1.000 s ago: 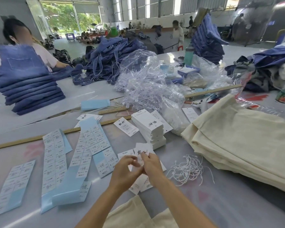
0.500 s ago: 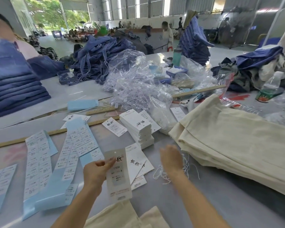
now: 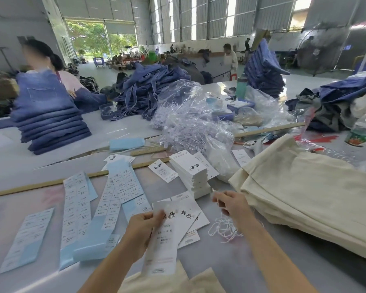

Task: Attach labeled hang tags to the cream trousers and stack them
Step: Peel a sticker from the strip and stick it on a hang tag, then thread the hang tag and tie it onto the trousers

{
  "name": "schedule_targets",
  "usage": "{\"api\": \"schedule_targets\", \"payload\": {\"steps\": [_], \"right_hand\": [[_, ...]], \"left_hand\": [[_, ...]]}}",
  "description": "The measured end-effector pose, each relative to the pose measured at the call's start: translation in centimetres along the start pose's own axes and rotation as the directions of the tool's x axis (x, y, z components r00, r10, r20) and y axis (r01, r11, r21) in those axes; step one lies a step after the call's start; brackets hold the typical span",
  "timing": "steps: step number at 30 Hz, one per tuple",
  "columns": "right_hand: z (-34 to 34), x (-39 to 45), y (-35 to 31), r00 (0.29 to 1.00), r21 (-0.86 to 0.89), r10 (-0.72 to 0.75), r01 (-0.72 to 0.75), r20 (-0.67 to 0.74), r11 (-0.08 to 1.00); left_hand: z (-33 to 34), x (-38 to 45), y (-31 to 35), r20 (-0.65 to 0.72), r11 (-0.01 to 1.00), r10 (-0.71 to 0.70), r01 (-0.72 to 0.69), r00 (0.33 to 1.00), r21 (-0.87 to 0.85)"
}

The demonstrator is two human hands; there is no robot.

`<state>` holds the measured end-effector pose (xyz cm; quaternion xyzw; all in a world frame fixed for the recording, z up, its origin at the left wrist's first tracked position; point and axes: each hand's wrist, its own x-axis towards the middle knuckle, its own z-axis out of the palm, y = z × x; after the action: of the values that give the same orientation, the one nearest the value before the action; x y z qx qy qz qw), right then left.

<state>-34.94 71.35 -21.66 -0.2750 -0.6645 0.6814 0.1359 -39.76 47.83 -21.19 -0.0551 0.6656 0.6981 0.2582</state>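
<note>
The left hand (image 3: 143,226) is gripping a long white hang tag (image 3: 163,240), thumb and fingers curled round its upper left edge, and the tag is hanging upright above the table (image 3: 230,271), its lower end reaching over a bit of cream cloth (image 3: 156,282) at the near edge. Black characters are showing at the top of the tag, partly behind the thumb.

The right hand (image 3: 230,205) is hovering just right of the tag, fingers bent and pinching a thin white string (image 3: 217,196); how much of it is being held is hard to tell. Below that hand a loose tangle of strings (image 3: 222,229) is lying on the table.

More tags (image 3: 190,216) are lying fanned out under and behind the held one. A neat stack of tags (image 3: 190,174) is standing further back, between the two hands, with a single tag (image 3: 163,171) lying beside it on the left. Blue strips of stickers (image 3: 114,199) are spreading across the left of the table.

The cream trousers (image 3: 304,195) are lying folded in a pile at the right, near the right hand but apart from it. Behind the stack a heap of clear plastic (image 3: 188,123) is sitting, and folded jeans (image 3: 49,119) are piled at far left, where another person (image 3: 51,66) is working.
</note>
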Motion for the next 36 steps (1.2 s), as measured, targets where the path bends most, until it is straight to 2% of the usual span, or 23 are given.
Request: {"api": "schedule_targets", "payload": {"steps": [2, 4, 6, 9, 11, 13, 15, 18, 20, 22, 25, 28, 32, 36], "right_hand": [[1.5, -2.3, -1.1, 0.985, 0.144, -0.009, -0.016, 0.171, 0.989], [3.4, -4.7, -1.4, 0.964, 0.150, -0.059, 0.021, 0.260, 0.988], [5.2, -7.1, -1.1, 0.940, 0.038, -0.163, 0.158, 0.299, 0.987], [7.2, -10.0, -0.2, 0.871, -0.176, -0.289, 0.382, 0.398, 0.907], [8.0, -11.8, 0.1, 0.836, -0.243, -0.319, 0.456, 0.447, 0.856], [8.4, -13.4, 0.3, 0.825, -0.223, -0.323, 0.462, 0.465, 0.859], [8.9, -15.0, 0.4, 0.846, -0.150, -0.280, 0.383, 0.454, 0.912], [9.8, -17.1, 0.7, 0.897, 0.059, -0.079, 0.060, 0.434, 0.996], [10.4, -18.3, 1.0, 0.886, 0.134, 0.043, -0.118, 0.462, 0.984], [11.0, -19.6, 1.3, 0.863, 0.146, 0.106, -0.202, 0.493, 0.968], [12.1, -20.9, 1.4, 0.859, 0.170, 0.184, -0.296, 0.478, 0.940], [12.4, -20.9, 1.2, 0.869, 0.270, 0.247, -0.384, 0.429, 0.883], [11.6, -20.8, 1.2, 0.889, 0.414, 0.176, -0.362, 0.422, 0.835], [11.0, -21.2, 1.6, 0.904, 0.483, 0.112, -0.320, 0.412, 0.815]], "left_hand": [[0.2, -1.2, 0.3, 0.104, 0.997, -0.047, 0.054, 0.994, -0.061], [0.4, -2.6, 0.6, 0.178, 0.989, -0.051, 0.074, 0.983, -0.126], [0.2, -4.0, 0.9, 0.205, 0.982, -0.023, 0.060, 0.978, -0.180], [-1.1, -6.1, 1.2, 0.168, 0.977, 0.005, 0.031, 0.986, -0.213], [-2.2, -7.5, 1.2, 0.134, 0.984, 0.018, 0.006, 0.991, -0.180], [-3.4, -9.1, 0.8, 0.125, 0.988, 0.031, -0.011, 0.992, -0.152], [-4.6, -10.5, 0.1, 0.114, 0.986, 0.048, -0.029, 0.992, -0.163], [-6.1, -12.3, -1.8, 0.102, 0.976, 0.070, -0.047, 0.992, -0.213], [-6.8, -13.3, -3.1, 0.125, 0.966, 0.069, -0.035, 0.990, -0.254], [-7.1, -14.1, -3.7, 0.169, 0.960, 0.080, -0.030, 0.982, -0.277], [-7.3, -15.0, -3.8, 0.176, 0.971, 0.096, -0.053, 0.980, -0.234], [-7.9, -15.5, -4.1, 0.097, 0.985, 0.102, -0.087, 0.990, -0.149], [-8.9, -16.1, -5.1, 0.025, 0.994, 0.093, -0.091, 0.995, -0.066], [-9.0, -16.6, -6.0, 0.022, 0.993, 0.108, -0.109, 0.994, 0.052]]}}
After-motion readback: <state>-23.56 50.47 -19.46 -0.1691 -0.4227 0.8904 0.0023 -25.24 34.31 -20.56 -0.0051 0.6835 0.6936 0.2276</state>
